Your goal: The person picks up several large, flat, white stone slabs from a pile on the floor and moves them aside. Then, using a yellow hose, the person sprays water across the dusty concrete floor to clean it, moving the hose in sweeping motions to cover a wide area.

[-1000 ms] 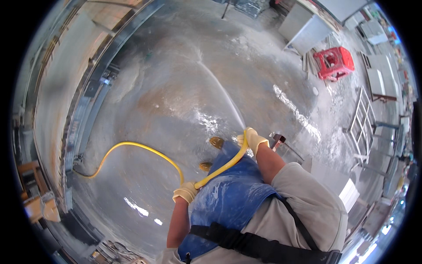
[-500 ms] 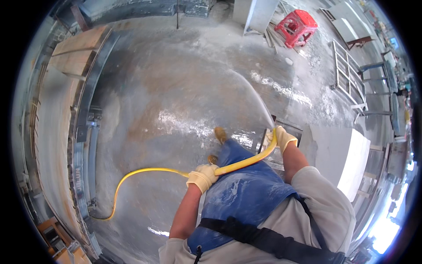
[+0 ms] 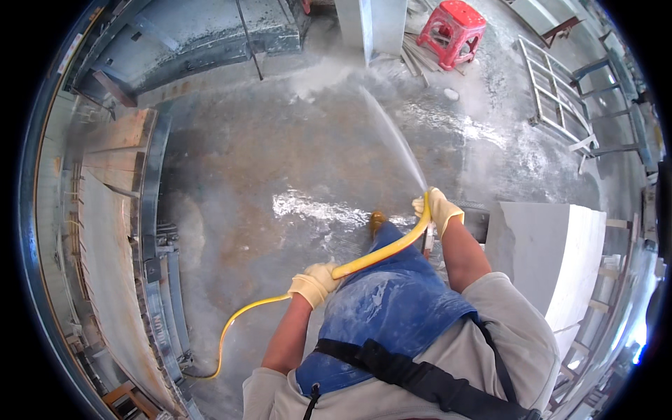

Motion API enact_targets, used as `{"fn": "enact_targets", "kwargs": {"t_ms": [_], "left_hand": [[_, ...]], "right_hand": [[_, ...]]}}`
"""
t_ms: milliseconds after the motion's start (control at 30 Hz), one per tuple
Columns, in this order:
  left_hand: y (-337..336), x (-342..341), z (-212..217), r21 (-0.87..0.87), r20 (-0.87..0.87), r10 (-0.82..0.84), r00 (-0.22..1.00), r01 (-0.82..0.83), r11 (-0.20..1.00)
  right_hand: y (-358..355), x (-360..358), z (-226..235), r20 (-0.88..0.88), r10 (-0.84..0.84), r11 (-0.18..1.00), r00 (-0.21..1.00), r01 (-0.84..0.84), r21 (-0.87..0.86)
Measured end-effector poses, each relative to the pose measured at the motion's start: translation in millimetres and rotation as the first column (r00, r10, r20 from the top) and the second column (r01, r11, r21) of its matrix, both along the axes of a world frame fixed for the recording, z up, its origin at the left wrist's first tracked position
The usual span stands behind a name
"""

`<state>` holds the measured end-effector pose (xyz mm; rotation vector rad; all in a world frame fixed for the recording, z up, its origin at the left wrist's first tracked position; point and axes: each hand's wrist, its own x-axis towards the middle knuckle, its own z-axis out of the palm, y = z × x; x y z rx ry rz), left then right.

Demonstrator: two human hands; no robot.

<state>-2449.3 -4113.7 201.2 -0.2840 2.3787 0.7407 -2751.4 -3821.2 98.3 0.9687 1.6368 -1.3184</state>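
A yellow hose (image 3: 381, 258) runs across the front of my blue apron (image 3: 392, 297). My left hand (image 3: 314, 283), in a cream glove, is wrapped round it at my left side. From there the hose trails down to the floor on the left. Near the hose's far end, my right hand (image 3: 439, 210), gloved the same way, grips it. A jet of water (image 3: 397, 143) shoots from that end, forward and slightly left, onto the wet grey floor (image 3: 245, 161). The fingers' undersides are hidden. One brown boot (image 3: 377, 222) shows beyond the apron.
A red plastic stool (image 3: 453, 33) stands at the far right, beside a pale upright panel (image 3: 374, 31). Farther right is a white metal frame (image 3: 556, 91). Large slabs (image 3: 119, 259) lean along the left. A white block (image 3: 535, 252) stands close on my right.
The view has shifted, showing more of the far side. My right hand and the hose end have moved a little left and up; the jet reaches farther ahead. Both hands keep their grip.
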Motion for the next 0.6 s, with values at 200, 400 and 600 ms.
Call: {"fn": "enact_targets", "kwargs": {"t_ms": [200,400,600], "left_hand": [[-17.3,-50.6,6.5,0.019,-0.022,0.08,0.997,-0.08,0.997],[-38.9,-77.3,5.5,-0.011,0.046,0.089,0.995,-0.088,0.996],[-79.8,-86.7,-14.7,0.05,0.087,0.073,0.994,-0.078,0.996]], "right_hand": [[-31.2,-68.3,-2.2,0.109,-0.02,0.999,0.994,0.025,-0.041],[-61.3,-102.1,-18.2,0.157,-0.062,0.998,0.986,0.065,-0.015],[-95.3,-104.9,-17.5,0.15,0.003,1.0,0.989,-0.005,0.009]]}}
